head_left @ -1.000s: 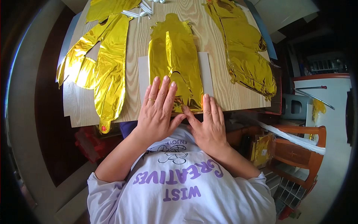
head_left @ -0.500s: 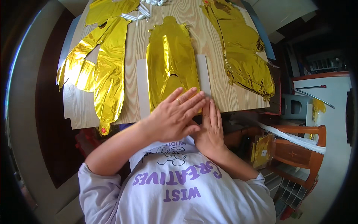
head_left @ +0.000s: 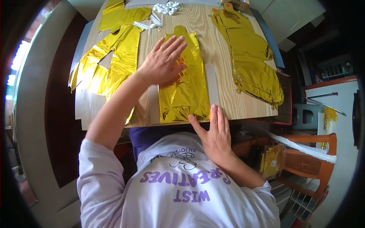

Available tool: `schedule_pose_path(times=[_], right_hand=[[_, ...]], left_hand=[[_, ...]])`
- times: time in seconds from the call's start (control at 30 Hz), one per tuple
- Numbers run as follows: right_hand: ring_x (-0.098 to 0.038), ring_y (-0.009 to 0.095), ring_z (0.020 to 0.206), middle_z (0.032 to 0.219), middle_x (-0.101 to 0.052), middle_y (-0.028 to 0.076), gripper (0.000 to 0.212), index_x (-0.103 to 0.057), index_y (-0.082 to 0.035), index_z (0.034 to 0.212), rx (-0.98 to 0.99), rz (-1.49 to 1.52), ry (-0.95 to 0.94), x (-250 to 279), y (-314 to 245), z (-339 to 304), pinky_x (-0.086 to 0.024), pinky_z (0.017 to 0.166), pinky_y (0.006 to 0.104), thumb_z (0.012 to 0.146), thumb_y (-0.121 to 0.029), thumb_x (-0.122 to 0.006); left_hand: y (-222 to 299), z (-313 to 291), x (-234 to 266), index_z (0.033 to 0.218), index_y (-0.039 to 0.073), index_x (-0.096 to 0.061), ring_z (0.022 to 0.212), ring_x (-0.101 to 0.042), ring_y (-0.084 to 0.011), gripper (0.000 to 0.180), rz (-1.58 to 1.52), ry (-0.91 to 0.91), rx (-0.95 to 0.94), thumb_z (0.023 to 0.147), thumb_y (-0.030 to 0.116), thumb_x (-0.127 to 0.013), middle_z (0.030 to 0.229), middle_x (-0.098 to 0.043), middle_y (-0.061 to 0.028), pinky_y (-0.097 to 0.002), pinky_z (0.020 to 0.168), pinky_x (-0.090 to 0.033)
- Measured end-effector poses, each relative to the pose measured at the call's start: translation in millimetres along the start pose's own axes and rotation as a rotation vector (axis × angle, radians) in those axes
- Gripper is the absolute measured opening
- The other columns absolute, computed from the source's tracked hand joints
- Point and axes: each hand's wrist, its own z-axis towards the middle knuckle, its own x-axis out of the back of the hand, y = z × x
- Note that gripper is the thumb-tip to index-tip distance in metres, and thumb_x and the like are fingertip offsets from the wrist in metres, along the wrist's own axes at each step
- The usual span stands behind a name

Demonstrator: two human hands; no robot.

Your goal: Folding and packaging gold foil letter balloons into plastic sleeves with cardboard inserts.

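Observation:
A flat gold foil balloon (head_left: 186, 87) lies in the middle of the wooden table (head_left: 220, 60), on a pale sheet (head_left: 213, 85). My left hand (head_left: 163, 60) rests flat on the balloon's upper left part, fingers spread. Flat at the table's near edge lies my right hand (head_left: 215, 131), its fingertips touching the balloon's lower right corner. Neither hand grips anything.
More flat gold foil balloons lie at the left (head_left: 110, 64) and the right (head_left: 251, 60) of the table. White sticks (head_left: 150, 23) and small white pieces (head_left: 167, 7) sit at the far edge. A wooden chair (head_left: 308, 163) with gold packets (head_left: 272, 161) stands at my right.
My left hand has moved from the near edge up the balloon to its upper part. My right hand stays at the near edge.

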Motion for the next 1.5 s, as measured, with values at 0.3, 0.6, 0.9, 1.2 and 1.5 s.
schedule_pose_path(times=[0.3, 0.6, 0.9, 1.2, 1.5], right_hand=[[-0.058, 0.04, 0.12, 0.13, -0.058, 0.027, 0.061, -0.049, -0.004, 0.143, -0.227, 0.634, -0.181, 73, 71, 67, -0.047, 0.102, 0.0459, 0.089, -0.021, -0.074], [-0.064, 0.025, 0.101, 0.104, -0.064, 0.014, 0.041, -0.061, -0.001, 0.107, -0.132, 0.425, -0.523, 29, 132, 181, -0.052, 0.084, 0.035, 0.08, -0.021, -0.083], [-0.063, 0.01, 0.063, 0.082, -0.065, 0.003, 0.012, -0.06, -0.005, 0.098, -0.465, 0.81, -0.29, 3, 178, 208, -0.047, 0.051, 0.0241, 0.094, -0.012, -0.069], [-0.064, 0.01, 0.063, 0.08, -0.067, 0.004, 0.014, -0.061, -0.004, 0.103, -0.589, 0.752, -0.249, 47, 230, 185, -0.045, 0.05, 0.0249, 0.091, -0.008, -0.067], [-0.067, 0.025, 0.086, 0.096, -0.069, 0.012, 0.027, -0.063, 0.0, 0.112, -0.328, 0.524, -0.198, 17, 130, 151, -0.053, 0.077, 0.0372, 0.092, -0.017, -0.069]], left_hand=[[150, -83, 46, 0.154, -0.004, -0.034, 0.15, -0.029, -0.0417, 0.093, -0.176, -0.012, 0.169, 0.09, 0.057, -0.062, 0.161, -0.033, -0.0235, -0.0552, 0.123, -0.019], [147, -98, 36, 0.153, 0.001, -0.038, 0.151, -0.03, -0.0369, 0.096, -0.133, -0.088, 0.154, 0.075, 0.04, -0.078, 0.161, -0.036, -0.0177, -0.0536, 0.123, -0.021], [148, -112, 24, 0.15, 0.004, -0.044, 0.149, -0.036, -0.0327, 0.068, 0.038, 0.028, 0.078, 0.088, 0.023, -0.063, 0.157, -0.043, -0.0152, -0.052, 0.122, -0.025], [140, -93, 57, 0.155, -0.001, -0.035, 0.149, -0.031, -0.04, 0.076, -0.349, 0.161, 0.34, 0.085, 0.016, -0.061, 0.16, -0.035, -0.0203, -0.0551, 0.123, -0.016], [157, -74, 52, 0.152, -0.003, -0.037, 0.15, -0.028, -0.0435, 0.077, -0.428, 0.05, 0.285, 0.092, 0.037, -0.065, 0.158, -0.038, -0.0222, -0.0571, 0.122, -0.019]])
